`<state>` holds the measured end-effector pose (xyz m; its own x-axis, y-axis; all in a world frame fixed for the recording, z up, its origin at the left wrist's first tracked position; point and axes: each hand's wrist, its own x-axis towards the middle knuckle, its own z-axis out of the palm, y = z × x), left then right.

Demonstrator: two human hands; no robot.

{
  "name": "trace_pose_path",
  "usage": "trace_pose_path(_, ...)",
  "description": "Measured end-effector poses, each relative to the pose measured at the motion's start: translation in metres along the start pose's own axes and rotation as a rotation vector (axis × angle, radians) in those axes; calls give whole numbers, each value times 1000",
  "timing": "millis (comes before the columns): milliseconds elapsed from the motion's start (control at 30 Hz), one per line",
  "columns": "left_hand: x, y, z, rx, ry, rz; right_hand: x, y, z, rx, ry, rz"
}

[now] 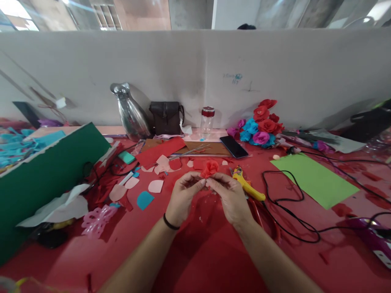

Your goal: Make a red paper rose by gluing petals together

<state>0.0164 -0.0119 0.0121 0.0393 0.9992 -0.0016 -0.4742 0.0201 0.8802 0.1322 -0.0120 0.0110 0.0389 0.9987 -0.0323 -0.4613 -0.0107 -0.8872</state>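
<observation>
Head view: pinching red flower at its base with fingertips of left hand and right hand, holding it above table, between pink cutouts on the left and yellow tool on the right.

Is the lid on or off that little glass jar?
On: the red lid sits right on top of the clear jar.

Left grip: thin, plain black band, rounded like a hair tie, circling the wrist just behind it; material too small to tell. Left forearm bare behind the band. Right grip: bare wrist just behind, right forearm bare farther back.
</observation>
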Motion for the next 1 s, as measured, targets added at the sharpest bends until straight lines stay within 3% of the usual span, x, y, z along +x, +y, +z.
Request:
trace_pose_path(167, -1, 1, -1, 22, 54, 71, 0, -1, 1, 25, -22, 3)
trace_pose_path(333, 1, 4, -4, -103, 28, 7, 0, -1, 0, 63, -62, 47)
trace_pose_path(1000, 1, 2, -4, -111, -6, -14, 0, -3, 0, -16, -102, 68)
